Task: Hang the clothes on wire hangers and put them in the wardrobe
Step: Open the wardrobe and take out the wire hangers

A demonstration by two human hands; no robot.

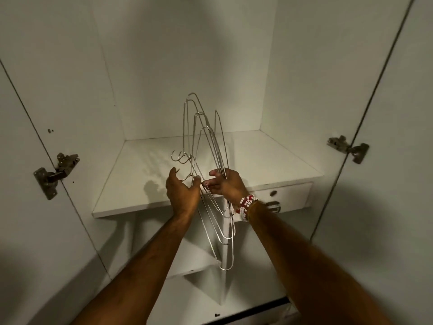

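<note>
A bundle of several silver wire hangers (203, 137) stands on end in front of the open white wardrobe (182, 66), hooks pointing left. My left hand (181, 193) grips the bundle near the hooks. My right hand (225, 184), with a red and white bead bracelet on the wrist, pinches the wires on the right side. The lower ends of the hangers dangle between my forearms. No clothes are in view.
The wardrobe shelf (269, 156) lies just behind my hands, with a small drawer (288, 198) under its right part. Lower shelves (192, 259) show beneath. Both doors are swung open, with metal hinges at left (56, 174) and right (349, 148).
</note>
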